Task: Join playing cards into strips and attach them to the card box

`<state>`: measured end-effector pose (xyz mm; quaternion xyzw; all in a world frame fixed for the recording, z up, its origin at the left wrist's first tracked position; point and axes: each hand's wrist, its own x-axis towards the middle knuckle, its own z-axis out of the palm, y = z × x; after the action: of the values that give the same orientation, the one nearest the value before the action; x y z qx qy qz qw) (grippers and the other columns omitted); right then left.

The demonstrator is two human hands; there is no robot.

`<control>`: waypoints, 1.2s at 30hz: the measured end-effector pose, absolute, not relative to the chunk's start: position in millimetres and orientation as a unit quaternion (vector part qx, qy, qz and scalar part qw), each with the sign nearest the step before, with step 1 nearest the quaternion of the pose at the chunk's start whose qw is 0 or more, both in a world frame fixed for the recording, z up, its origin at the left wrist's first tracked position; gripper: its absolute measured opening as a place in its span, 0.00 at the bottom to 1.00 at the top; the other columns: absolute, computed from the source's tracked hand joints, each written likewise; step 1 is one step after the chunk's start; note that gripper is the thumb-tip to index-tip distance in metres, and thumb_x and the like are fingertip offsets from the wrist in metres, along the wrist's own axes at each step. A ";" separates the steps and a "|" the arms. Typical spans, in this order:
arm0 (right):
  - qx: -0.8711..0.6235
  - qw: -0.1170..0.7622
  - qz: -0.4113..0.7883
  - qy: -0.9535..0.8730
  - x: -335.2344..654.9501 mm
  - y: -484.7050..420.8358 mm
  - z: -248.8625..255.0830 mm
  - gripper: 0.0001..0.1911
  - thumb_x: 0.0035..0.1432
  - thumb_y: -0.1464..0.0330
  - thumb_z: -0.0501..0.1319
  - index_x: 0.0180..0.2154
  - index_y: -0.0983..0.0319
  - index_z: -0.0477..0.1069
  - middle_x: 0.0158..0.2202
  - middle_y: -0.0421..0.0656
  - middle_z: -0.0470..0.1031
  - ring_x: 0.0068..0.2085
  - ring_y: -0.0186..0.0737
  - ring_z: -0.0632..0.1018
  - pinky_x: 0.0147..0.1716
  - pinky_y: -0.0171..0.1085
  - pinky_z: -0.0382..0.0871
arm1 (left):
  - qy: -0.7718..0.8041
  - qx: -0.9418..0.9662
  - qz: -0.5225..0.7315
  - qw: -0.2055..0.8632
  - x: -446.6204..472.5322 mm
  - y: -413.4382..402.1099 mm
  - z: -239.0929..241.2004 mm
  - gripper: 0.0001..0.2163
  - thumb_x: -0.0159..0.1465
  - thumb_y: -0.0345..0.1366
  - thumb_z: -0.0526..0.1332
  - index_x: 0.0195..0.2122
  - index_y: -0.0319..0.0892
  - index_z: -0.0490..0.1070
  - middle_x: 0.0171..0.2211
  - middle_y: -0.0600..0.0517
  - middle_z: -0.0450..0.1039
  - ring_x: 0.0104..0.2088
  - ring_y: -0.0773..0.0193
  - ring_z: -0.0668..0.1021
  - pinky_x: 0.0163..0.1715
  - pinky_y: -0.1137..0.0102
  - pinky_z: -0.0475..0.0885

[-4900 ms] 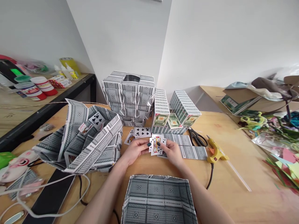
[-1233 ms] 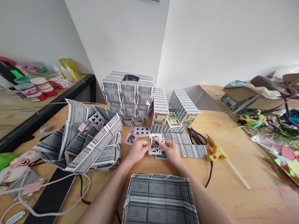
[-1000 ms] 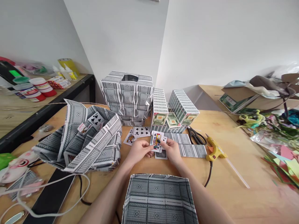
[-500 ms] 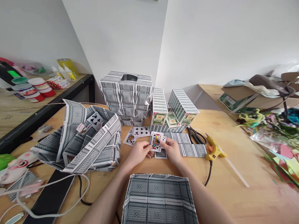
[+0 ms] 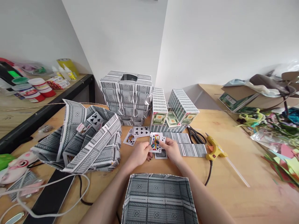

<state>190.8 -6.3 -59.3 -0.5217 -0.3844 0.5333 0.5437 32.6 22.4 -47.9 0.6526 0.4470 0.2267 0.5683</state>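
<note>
Pale wood formed the table (image 5: 233,199) before us, set against white walls. From the head view, our left hand (image 5: 139,154) and right hand (image 5: 171,150) met just above it. Both had fingers curled in and pinched on the edges of one face card (image 5: 155,141), held face up between them. Under the hands lay a row of face-down cards (image 5: 189,150), with scissors (image 5: 195,136) and a yellow glue gun (image 5: 215,149) to the right. A card-built box (image 5: 158,199) stood nearest us.

surface: wooden table (image 5: 235,196) | on it: loose cards (image 5: 140,132) | scissors (image 5: 196,136) | glue gun (image 5: 214,150) | card-built box (image 5: 160,200)
</note>
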 end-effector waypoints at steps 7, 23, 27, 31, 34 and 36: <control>-0.502 0.570 0.543 -0.358 189.5 -5.6 -61.9 0.18 0.37 0.57 0.68 0.28 0.63 0.74 0.26 0.42 0.77 0.27 0.40 0.75 0.28 0.37 0.67 | 0.447 0.633 0.299 0.557 34.0 22.3 -50.6 0.11 0.55 0.42 0.57 0.24 0.40 0.64 0.21 0.55 0.70 0.20 0.66 0.74 0.21 0.73 0.69; -0.529 0.555 0.505 -0.396 190.1 -5.5 -64.1 0.18 0.39 0.56 0.68 0.25 0.64 0.70 0.22 0.40 0.74 0.25 0.36 0.72 0.26 0.35 0.65 | 0.446 0.603 0.310 0.584 33.7 26.6 -55.2 0.12 0.56 0.41 0.56 0.30 0.37 0.74 0.28 0.50 0.76 0.27 0.60 0.78 0.28 0.69 0.72; -0.524 0.558 0.504 -0.400 191.5 -4.5 -69.4 0.17 0.39 0.57 0.68 0.25 0.64 0.70 0.22 0.39 0.72 0.25 0.36 0.71 0.26 0.34 0.64 | 0.452 0.591 0.310 0.592 34.6 25.8 -55.3 0.12 0.55 0.40 0.56 0.29 0.37 0.74 0.26 0.51 0.75 0.26 0.60 0.78 0.28 0.68 0.73; -0.514 0.557 0.529 -0.381 192.2 -4.2 -69.6 0.17 0.37 0.58 0.69 0.24 0.63 0.69 0.22 0.39 0.73 0.24 0.36 0.71 0.25 0.35 0.65 | 0.457 0.587 0.310 0.592 34.2 25.6 -51.0 0.11 0.54 0.40 0.57 0.24 0.37 0.72 0.24 0.52 0.73 0.25 0.61 0.77 0.26 0.69 0.72; -0.506 0.554 0.547 -0.371 192.6 -4.4 -68.0 0.17 0.37 0.58 0.69 0.23 0.63 0.68 0.22 0.40 0.74 0.23 0.35 0.71 0.24 0.35 0.65 | 0.458 0.579 0.310 0.600 34.1 25.8 -48.9 0.11 0.53 0.40 0.58 0.20 0.38 0.70 0.21 0.53 0.71 0.23 0.63 0.75 0.25 0.70 0.72; -0.503 0.553 0.549 -0.374 192.6 -4.5 -66.8 0.17 0.37 0.59 0.69 0.23 0.63 0.68 0.22 0.40 0.74 0.23 0.35 0.72 0.24 0.35 0.66 | 0.459 0.575 0.309 0.603 34.5 25.7 -48.8 0.11 0.52 0.40 0.58 0.19 0.38 0.69 0.19 0.54 0.70 0.23 0.63 0.75 0.24 0.71 0.71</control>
<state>192.6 -4.5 -66.8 -0.5032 -0.3738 0.5485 0.5533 34.5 25.7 -48.8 0.5747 0.4593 0.3091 0.6027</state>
